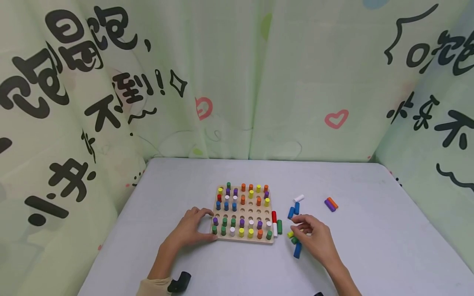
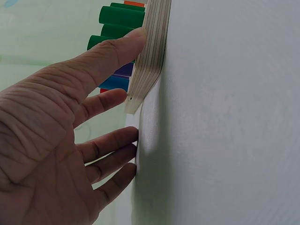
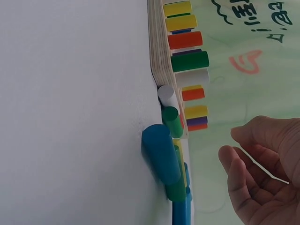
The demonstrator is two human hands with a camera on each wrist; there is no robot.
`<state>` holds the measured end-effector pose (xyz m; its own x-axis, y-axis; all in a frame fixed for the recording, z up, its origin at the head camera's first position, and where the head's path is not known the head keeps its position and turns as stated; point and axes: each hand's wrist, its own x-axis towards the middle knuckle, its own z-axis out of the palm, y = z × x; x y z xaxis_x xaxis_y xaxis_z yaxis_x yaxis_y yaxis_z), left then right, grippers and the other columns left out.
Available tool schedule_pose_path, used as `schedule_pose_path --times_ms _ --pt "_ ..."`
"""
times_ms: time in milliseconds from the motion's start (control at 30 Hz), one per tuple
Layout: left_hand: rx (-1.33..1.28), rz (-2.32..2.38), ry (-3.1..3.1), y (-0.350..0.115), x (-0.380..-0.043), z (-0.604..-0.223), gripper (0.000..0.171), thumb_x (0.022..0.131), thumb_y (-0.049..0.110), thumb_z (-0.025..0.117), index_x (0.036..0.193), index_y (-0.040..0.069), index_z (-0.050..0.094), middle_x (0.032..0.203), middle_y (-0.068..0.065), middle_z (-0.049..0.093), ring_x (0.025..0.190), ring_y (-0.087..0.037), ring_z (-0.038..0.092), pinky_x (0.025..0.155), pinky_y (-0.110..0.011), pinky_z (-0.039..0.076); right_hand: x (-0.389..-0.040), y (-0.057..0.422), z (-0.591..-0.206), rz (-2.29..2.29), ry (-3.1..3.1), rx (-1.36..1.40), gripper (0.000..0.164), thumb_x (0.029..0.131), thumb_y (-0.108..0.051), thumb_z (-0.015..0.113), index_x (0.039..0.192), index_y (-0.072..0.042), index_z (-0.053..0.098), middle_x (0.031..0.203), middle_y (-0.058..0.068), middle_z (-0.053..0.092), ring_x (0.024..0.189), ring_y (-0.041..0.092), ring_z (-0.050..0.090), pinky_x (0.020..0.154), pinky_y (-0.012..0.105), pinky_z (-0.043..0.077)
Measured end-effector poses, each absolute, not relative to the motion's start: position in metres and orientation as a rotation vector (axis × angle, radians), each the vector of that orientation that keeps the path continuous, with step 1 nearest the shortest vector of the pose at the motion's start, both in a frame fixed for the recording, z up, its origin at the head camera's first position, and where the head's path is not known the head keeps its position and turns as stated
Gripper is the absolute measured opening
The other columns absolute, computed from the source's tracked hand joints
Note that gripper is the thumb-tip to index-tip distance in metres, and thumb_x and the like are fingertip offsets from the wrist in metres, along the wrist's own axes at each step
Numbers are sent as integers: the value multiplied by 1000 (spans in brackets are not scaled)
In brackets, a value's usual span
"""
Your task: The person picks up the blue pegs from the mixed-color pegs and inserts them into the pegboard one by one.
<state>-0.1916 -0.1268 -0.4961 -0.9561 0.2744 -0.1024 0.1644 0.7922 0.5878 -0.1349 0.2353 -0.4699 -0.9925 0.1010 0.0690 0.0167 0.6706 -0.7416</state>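
Note:
A wooden pegboard carries rows of coloured pegs, with bare holes showing in a row across its middle. At its left side is my left hand, fingers spread. In the left wrist view its thumb presses the board's edge near green pegs, and the index fingertip touches the corner. My right hand hovers over loose pegs right of the board, fingers loosely bent and nothing between them. Under and beside it lie a yellow peg, a green peg and a blue peg.
Along the board's right edge are a red peg, a white peg and a green peg. Two blue pegs and another white peg lie farther back. Orange and purple pegs rest side by side at the right.

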Motion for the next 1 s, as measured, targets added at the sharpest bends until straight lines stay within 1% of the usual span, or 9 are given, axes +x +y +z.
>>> schedule_pose_path --times_ms 167,333,500,833,1000 --pt "354 893 2800 -127 -192 -496 64 72 41 93 126 24 63 111 -4 56 106 -24 50 96 -51 50 -132 244 -472 1204 -2771 -108 25 90 -5 77 114 -3 71 107 10 72 88 19 67 73 13 51" --pt "339 889 2800 -126 -194 -496 64 72 42 92 127 25 63 113 -4 56 109 -25 51 97 -52 50 -130 251 -473 1183 -2754 -94 26 89 -4 77 114 -2 71 109 12 73 88 19 68 74 13 52" --pt "338 893 2802 -127 -195 -496 64 72 42 93 127 25 63 115 -5 56 110 -26 51 98 -53 50 -127 258 -472 1160 -2772 -138 26 89 -4 77 115 -2 70 109 12 73 88 20 68 72 14 52" --pt "330 884 2796 -125 -194 -496 64 73 42 92 127 25 63 115 -5 56 111 -27 51 98 -53 49 -123 276 -478 1082 -2777 -170 23 89 -5 78 110 -2 72 102 10 74 82 16 67 69 17 52" --pt "336 886 2790 -126 -193 -496 64 72 42 93 126 24 63 113 -5 56 109 -26 51 97 -53 50 -122 284 -479 1098 -2793 -192 24 89 -8 78 111 0 71 99 11 74 81 16 67 67 18 52"
